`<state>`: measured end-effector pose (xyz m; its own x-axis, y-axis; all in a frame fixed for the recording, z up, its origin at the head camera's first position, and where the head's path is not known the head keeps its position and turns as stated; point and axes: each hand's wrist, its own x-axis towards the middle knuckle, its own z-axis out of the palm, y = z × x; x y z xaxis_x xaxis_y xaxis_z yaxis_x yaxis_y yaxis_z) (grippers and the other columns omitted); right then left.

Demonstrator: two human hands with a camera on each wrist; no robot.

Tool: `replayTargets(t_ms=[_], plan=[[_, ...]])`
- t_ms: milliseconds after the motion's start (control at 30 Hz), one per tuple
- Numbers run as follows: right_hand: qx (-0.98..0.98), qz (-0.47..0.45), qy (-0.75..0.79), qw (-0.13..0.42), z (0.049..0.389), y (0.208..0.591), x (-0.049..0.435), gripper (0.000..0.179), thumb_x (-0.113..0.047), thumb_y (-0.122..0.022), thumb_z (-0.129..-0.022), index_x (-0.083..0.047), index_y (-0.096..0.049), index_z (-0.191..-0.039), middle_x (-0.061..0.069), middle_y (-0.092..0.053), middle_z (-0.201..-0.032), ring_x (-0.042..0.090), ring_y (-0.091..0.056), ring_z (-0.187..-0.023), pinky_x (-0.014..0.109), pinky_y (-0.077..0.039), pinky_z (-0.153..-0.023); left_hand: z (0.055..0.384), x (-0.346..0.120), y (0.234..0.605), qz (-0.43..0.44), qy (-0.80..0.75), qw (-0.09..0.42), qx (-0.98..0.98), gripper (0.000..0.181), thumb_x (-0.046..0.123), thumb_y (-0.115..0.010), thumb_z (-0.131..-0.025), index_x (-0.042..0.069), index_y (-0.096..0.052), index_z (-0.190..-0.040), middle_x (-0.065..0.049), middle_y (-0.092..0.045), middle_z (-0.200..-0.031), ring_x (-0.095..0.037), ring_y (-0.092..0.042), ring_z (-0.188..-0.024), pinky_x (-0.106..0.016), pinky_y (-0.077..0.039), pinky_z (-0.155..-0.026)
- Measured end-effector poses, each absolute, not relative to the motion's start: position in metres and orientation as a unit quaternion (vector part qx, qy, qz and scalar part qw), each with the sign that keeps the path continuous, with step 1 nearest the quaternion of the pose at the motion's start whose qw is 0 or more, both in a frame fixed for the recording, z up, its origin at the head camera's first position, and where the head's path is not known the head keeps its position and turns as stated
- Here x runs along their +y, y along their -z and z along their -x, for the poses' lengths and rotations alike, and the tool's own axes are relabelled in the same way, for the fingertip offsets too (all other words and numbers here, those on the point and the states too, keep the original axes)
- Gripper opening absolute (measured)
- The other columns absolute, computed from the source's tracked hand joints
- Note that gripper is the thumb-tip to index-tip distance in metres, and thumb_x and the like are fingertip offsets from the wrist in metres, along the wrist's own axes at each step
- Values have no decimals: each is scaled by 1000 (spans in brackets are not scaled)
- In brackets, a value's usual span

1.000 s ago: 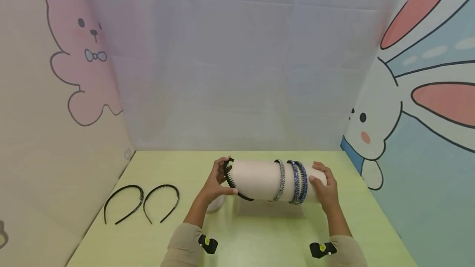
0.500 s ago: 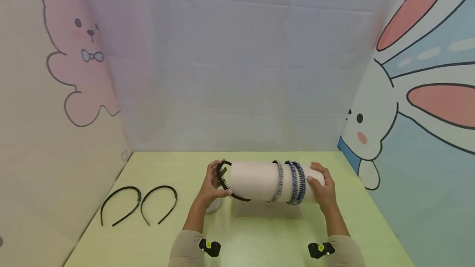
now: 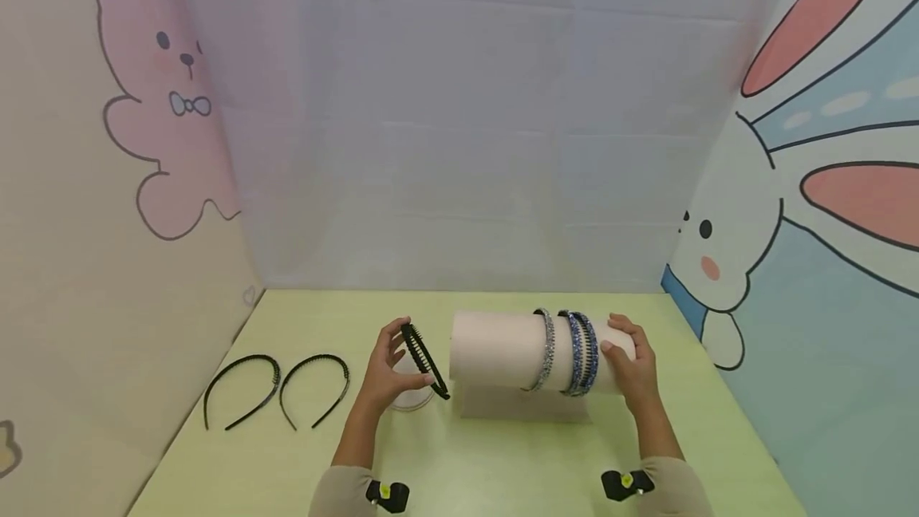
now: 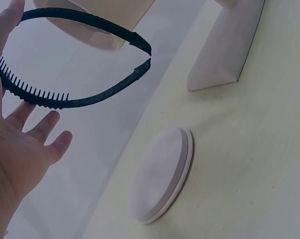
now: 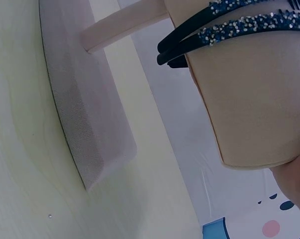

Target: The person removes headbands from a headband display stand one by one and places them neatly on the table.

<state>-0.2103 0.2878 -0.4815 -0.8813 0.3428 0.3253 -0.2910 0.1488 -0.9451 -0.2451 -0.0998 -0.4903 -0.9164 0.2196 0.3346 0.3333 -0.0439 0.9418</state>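
My left hand pinches a black toothed headband between thumb and fingers, holding it up just left of the display roll. In the left wrist view its comb teeth show, and its two ends nearly meet. My right hand grips the right end of the pale cylindrical display roll, which lies sideways on its stand. Round the roll sit a silver glittery headband and, farther right, two blue glittery headbands side by side. In the right wrist view the bands' dark ends stick out below the roll.
Two thin black headbands lie at the table's left, one beside the other. A white round disc rests on the table under my left hand. Cartoon-printed walls enclose the table's back and sides.
The black headband has come off the roll's left end; my left hand has moved left with it and turned it. My right hand stays on the roll's right end.
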Motion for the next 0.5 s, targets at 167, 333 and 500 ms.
replayTargets(t_ms=[167, 333, 500], plan=[[-720, 16, -649, 246, 211, 480, 289, 33, 3, -57, -86, 6, -49, -118, 6, -46, -132, 13, -38, -118, 31, -29, -90, 235, -107, 496, 166, 667, 79, -722, 94, 5, -88, -59, 12, -40, -140, -14, -37, -138, -37, -36, -122, -58, -25, -100], [-722, 16, -650, 239, 210, 480, 290, 33, 3, -56, -87, 6, -48, -119, 8, -44, -134, 13, -37, -119, 29, -28, -90, 218, -112, 496, 145, 658, 109, -731, 93, 6, -87, -61, 10, -40, -141, -20, -33, -136, -43, -34, -115, -58, -33, -94], [-721, 22, -649, 243, 211, 480, 289, 32, 2, -57, -86, 5, -51, -117, 4, -48, -131, 13, -39, -118, 29, -30, -89, 210, -120, 510, 114, 635, 135, -752, 94, 8, -87, -61, 11, -39, -142, -17, -32, -136, -37, -34, -118, -56, -37, -89]])
